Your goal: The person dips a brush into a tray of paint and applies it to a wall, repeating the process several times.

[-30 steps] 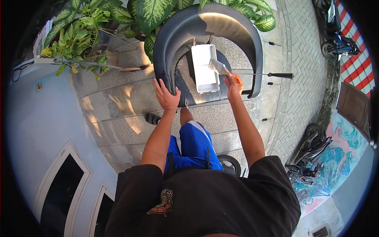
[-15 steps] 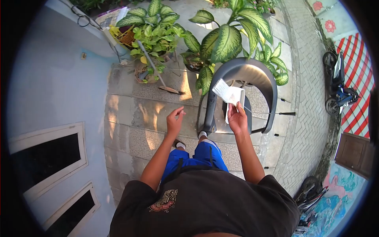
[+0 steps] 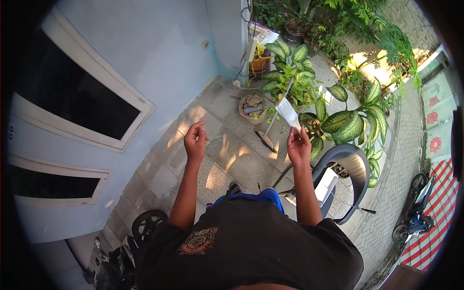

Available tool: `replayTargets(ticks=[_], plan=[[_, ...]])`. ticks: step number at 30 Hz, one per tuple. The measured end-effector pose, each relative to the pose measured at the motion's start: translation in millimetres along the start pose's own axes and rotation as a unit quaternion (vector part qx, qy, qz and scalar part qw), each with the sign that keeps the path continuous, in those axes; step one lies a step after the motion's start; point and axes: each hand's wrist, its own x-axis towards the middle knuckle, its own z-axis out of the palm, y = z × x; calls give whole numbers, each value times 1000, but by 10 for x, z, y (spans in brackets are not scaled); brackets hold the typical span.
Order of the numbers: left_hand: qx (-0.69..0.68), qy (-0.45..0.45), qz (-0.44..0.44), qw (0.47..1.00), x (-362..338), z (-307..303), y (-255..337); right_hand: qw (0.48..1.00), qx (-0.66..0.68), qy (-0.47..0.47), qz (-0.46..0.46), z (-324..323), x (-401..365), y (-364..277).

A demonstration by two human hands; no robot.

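Note:
A white printed sheet, perhaps a folded card, is pinched by its lower edge in my right hand, with the print facing up. Off to the left, my left hand is raised over the paving, its fingers loosely bent and somewhat apart, and nothing shows in it. Below and right of my right hand, a shallow white box rests on the dark plastic chair. My right forearm partly covers the chair.
A broom and a sack-like pot stand ahead, near leafy potted plants. A thin rod with a black handle sticks out past the chair. The house wall is left, with a motorcycle behind.
My view and body have turned left. The printed sheet has moved away from the chair in my right hand, while the white box now lies on the chair. My left hand stays raised.

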Motion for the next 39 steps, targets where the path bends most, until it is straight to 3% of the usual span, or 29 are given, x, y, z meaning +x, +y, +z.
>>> replayTargets(ticks=[7, 15, 32, 39], plan=[[21, 87, 43, 995, 93, -986, 19, 998, -23, -37, 52, 551, 457, 845], [21, 103, 30, 994, 545, -1231, -28, 994, -58, -42, 84, 878, 1196, 1523], [49, 59, 70, 995, 3194, -1144, -134, 990, -105, -85, 43, 2204, 3590, 2359], [49, 33, 53, 997, 3975, -1318, -316, 992, -98, -35, 70, 2392, 4218, 3082]])
